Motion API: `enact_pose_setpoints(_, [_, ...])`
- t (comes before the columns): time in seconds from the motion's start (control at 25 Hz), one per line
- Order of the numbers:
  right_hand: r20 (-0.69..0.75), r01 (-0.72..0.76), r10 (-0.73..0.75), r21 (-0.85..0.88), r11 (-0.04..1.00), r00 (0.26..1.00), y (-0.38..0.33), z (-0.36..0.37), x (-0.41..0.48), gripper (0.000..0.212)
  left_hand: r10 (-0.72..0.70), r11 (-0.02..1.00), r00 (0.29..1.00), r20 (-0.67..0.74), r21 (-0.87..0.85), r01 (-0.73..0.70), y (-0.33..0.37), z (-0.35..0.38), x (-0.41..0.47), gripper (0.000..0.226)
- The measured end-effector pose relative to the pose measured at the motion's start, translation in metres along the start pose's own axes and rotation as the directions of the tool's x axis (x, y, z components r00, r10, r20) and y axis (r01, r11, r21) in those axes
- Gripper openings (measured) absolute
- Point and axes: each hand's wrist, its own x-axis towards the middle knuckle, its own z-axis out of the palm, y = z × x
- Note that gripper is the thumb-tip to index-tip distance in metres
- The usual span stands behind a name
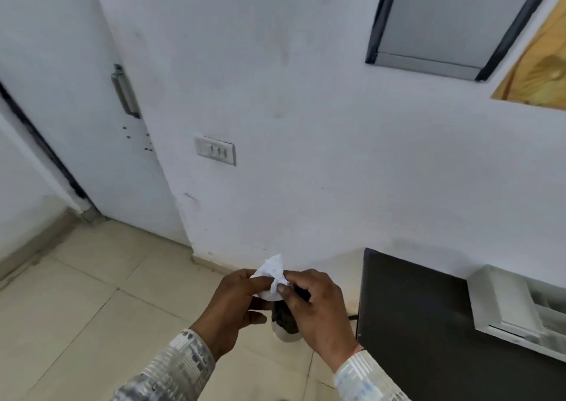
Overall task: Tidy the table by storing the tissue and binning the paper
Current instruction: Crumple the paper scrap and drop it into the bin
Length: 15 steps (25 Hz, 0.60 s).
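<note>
A crumpled white paper (272, 275) is pinched between both of my hands, held in the air over the tiled floor. My left hand (232, 305) grips its left side with thumb and fingers. My right hand (318, 308) holds its right side from above. Directly below the hands, partly hidden by them, a small white bin (286, 328) with dark contents stands on the floor. I cannot tell whether the white wad is paper or tissue.
A dark table (413, 324) juts in at the lower right with a white tray (505, 305) on it. A white wall with a switch plate (216, 150) faces me. A white door with a metal handle (125, 92) stands at the left.
</note>
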Motion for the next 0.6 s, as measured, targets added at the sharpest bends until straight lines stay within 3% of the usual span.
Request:
enact_pose_setpoints(0.16, [0.038,-0.084,0.084,0.013,0.996,0.996,0.006,-0.001,0.049,0.015,0.003,0.999,0.998,0.058,0.032,-0.005,0.033,-0.008,0.053,0.048])
enact_pose_setpoints(0.24, [0.015,-0.125,0.125,0.031,0.992,0.992,0.007,0.003,0.07,0.024,0.021,0.997,0.997,0.074,0.07,-0.026,0.048,-0.008,0.082,0.058])
enact_pose_setpoints(0.36, [-0.05,-0.23,0.233,0.055,0.972,0.971,0.017,0.018,0.096,0.035,0.045,0.989,0.99,0.135,0.131,-0.063,0.066,-0.003,0.128,0.058])
enact_pose_setpoints(0.52, [-0.126,-0.388,0.419,0.215,0.896,0.899,0.036,0.039,0.128,0.021,0.019,0.98,0.969,0.246,0.189,-0.067,0.087,-0.001,0.184,0.065])
enact_pose_setpoints(0.6, [-0.196,-0.43,0.492,0.289,0.855,0.848,0.046,0.047,0.144,0.022,-0.044,0.977,0.948,0.316,0.213,-0.026,0.094,0.0,0.218,0.057])
